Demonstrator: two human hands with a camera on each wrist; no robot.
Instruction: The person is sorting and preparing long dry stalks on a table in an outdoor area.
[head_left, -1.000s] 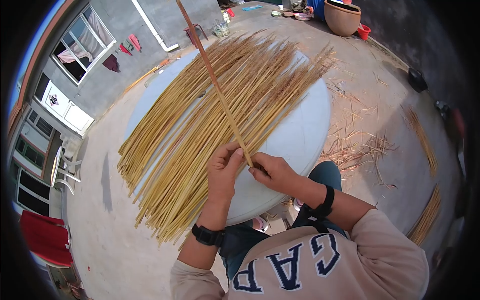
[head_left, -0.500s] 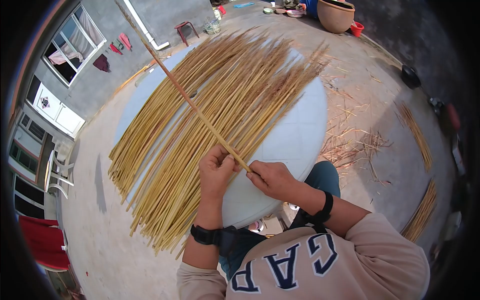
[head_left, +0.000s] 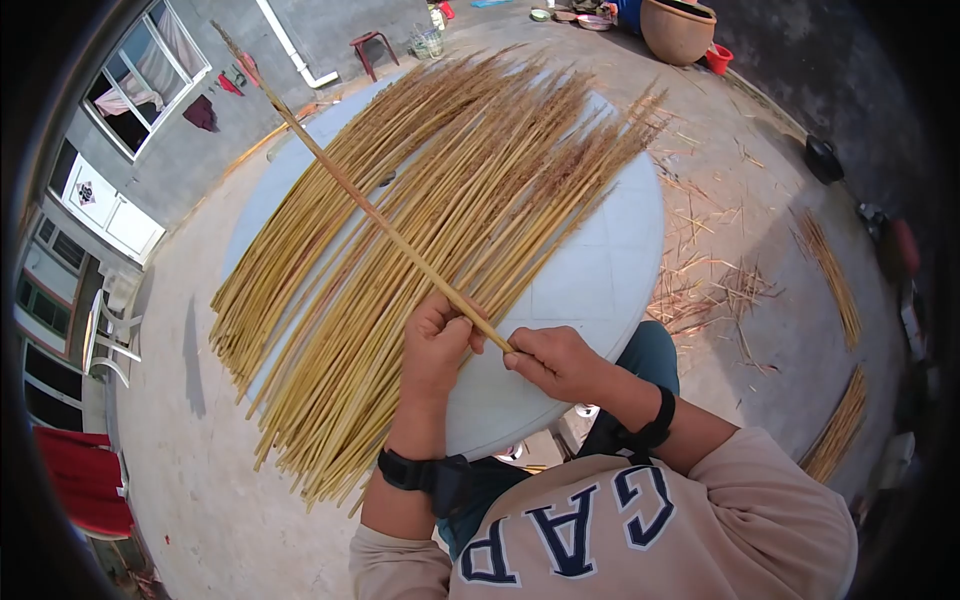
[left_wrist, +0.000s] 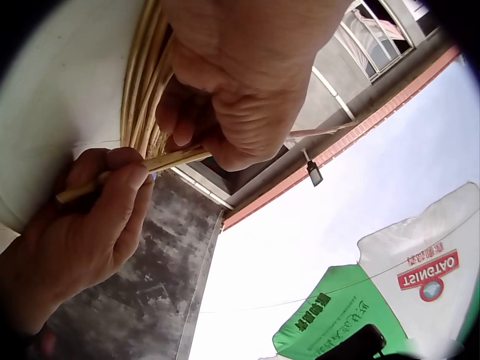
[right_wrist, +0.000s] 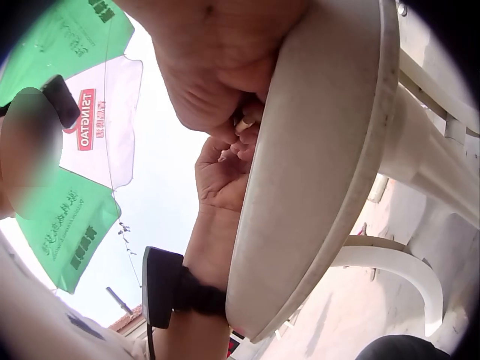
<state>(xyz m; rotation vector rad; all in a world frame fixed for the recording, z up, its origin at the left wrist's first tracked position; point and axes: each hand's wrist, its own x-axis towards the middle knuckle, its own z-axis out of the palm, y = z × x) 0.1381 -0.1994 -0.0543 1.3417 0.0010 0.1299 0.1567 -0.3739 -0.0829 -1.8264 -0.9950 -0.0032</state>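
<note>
One long stalk (head_left: 375, 215) slants over the others, its thick end between the two hands. My left hand (head_left: 436, 343) pinches it a little above that end. With thumb and fingers, my right hand (head_left: 560, 362) grips the end itself. Under the stalk, many straw-coloured stalks (head_left: 340, 380) with feathery brown tops lie spread on the round white table (head_left: 590, 270). In the left wrist view, the left hand (left_wrist: 240, 82) and right hand (left_wrist: 97, 217) hold the stalk (left_wrist: 174, 159) close together. The right wrist view mostly hides the stalk behind the fingers.
Loose straw scraps (head_left: 715, 290) and two small stalk bundles (head_left: 830, 280) lie on the concrete at the right. A clay pot (head_left: 678, 30) and red bucket (head_left: 718, 60) stand beyond the table. At the left is a white chair (head_left: 112, 335); a green-and-white umbrella (left_wrist: 337, 307) hangs overhead.
The held stalk has swung from steep to a flatter slant, its far tip moving left. My right hand has shifted slightly right and down along with the thick end; both hands still hold it.
</note>
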